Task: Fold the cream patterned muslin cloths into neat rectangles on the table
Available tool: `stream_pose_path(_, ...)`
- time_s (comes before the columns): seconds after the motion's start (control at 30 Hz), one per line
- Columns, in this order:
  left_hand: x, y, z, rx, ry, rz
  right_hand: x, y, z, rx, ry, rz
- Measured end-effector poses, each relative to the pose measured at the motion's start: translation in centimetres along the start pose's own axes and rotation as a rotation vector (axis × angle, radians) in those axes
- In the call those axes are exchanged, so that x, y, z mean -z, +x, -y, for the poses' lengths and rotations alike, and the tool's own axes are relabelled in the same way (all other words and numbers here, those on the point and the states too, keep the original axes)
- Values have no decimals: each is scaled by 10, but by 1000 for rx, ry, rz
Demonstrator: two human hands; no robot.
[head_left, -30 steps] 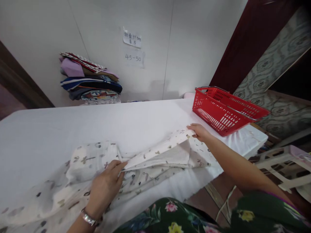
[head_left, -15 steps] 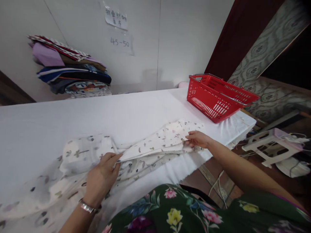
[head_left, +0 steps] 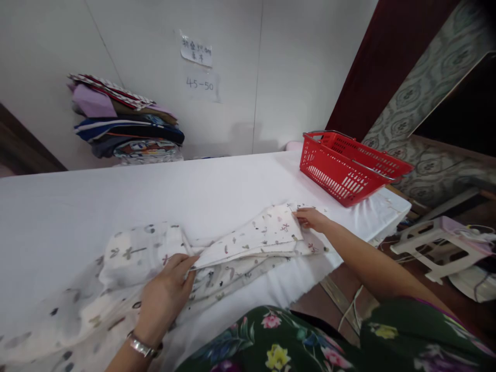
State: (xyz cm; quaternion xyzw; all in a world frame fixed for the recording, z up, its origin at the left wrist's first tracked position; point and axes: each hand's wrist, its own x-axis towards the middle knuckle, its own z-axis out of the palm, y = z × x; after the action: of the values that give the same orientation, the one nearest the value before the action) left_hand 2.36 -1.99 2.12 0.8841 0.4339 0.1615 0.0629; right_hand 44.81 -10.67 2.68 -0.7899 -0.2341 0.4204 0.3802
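The cloth (head_left: 248, 238) lies on the near side of the table (head_left: 217, 191), with the basket (head_left: 329, 170) at far right. The left hand (head_left: 168, 287) clamps its folded edge between thumb and fingers; the right hand (head_left: 313, 219) touches its right end, grip indeterminable.

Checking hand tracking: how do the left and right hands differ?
The left hand pinches the printed cloth partway along it; the right hand has its fingers at a folded edge toward the cloth's right end, grip unclear.
The left hand looks larger in view than the right hand.
A silver band sits behind the left hand; none shows behind the right hand.
Shared: both are bare.
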Motion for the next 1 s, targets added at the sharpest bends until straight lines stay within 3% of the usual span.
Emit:
stream_pose_path(0.17,-2,-2,2,-6,-9,-24,-2,-15,-3,-85,-4,247)
stream_pose_path(0.37,-5,0,3,-22,-20,-45,12,-25,19,204,187,351)
stream_pose_path(0.53,-4,-2,3,-1,-13,-48,13,-27,21,81,218,537)
stream_pose_path(0.67,-2,-4,2,4,-17,-42,17,-32,9,3,112,439)
stream_pose_path(0.8,-1,-4,1,1,-21,-34,26,-40,-7,-45,-225,234)
stream_pose_path(0.93,-2,-3,1,12,-9,-34,26,-44,-14,186,-478,-118)
stream_pose_path(1.0,-2,-3,0,8,-10,-28,20,-42,-14,286,-526,-161)
